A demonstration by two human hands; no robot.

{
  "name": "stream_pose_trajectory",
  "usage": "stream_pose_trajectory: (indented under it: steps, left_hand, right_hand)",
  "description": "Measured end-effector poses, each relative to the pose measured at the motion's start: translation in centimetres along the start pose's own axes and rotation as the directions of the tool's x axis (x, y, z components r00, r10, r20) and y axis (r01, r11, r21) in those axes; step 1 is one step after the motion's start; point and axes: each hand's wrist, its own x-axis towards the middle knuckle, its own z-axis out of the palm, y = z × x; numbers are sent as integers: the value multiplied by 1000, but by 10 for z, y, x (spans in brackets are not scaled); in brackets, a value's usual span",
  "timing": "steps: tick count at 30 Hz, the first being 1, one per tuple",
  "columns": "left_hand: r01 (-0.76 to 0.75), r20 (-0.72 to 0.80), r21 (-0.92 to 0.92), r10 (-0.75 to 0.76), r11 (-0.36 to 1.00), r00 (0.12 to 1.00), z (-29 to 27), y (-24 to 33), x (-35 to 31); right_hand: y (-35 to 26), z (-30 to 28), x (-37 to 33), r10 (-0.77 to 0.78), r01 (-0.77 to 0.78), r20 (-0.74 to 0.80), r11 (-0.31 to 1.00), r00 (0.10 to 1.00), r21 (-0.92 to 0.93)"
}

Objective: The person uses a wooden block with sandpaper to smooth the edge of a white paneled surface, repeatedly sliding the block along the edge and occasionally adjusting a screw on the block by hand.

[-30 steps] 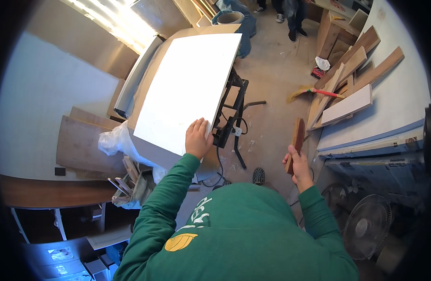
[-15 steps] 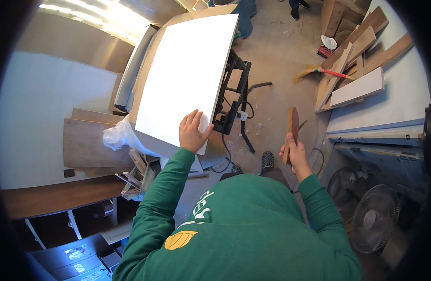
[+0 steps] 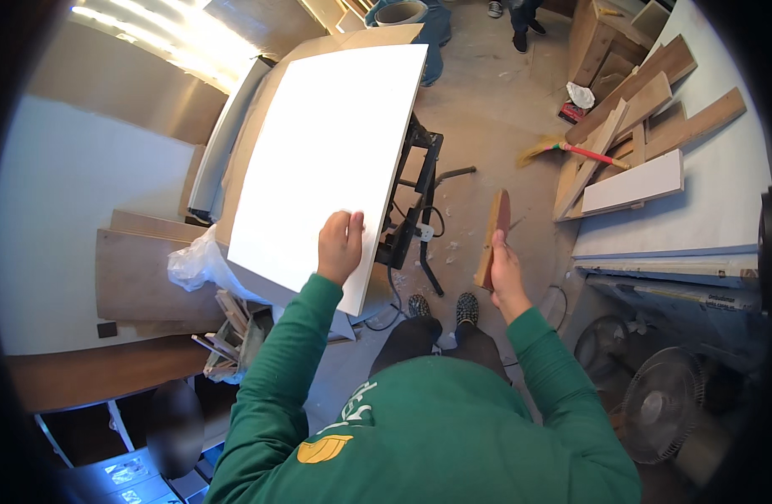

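A long white panel (image 3: pixel 319 160) lies on a work stand, its near end toward me. Over its near right part is my left hand (image 3: pixel 341 249), the fingers curled in and pressed together, with nothing visible in them. My right hand (image 3: pixel 510 273) grips a long wooden sanding block (image 3: pixel 491 244) with a reddish-brown face. It holds the block upright, to the right of the panel and apart from it. The fingers behind the block are partly hidden.
A black metal stand (image 3: pixel 419 185) with a cable carries the panel. Wood boards (image 3: pixel 654 101) and a red-handled broom (image 3: pixel 591 154) lie at the right, above a fan (image 3: pixel 654 405). A bin of offcuts (image 3: pixel 235 332) stands at the left. Another person's legs (image 3: pixel 523 21) show at the far end.
My left hand has gone from spread fingers on the panel to curled ones. The sanding block in my right hand has shifted left, toward the panel. The view has tilted slightly.
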Motion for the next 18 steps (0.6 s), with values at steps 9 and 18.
stream_pose_trajectory:
  steps: [9,18]
  left_hand:
    - [162,-202,-720,-427,675,881,87,-42,216]
    - [42,-166,-123,-63,992,984,120,-49,228]
  right_hand:
    - [-74,105,111,-239,228,84,966,967,122]
    - [-182,177,291,-272,271,43,962,961,29]
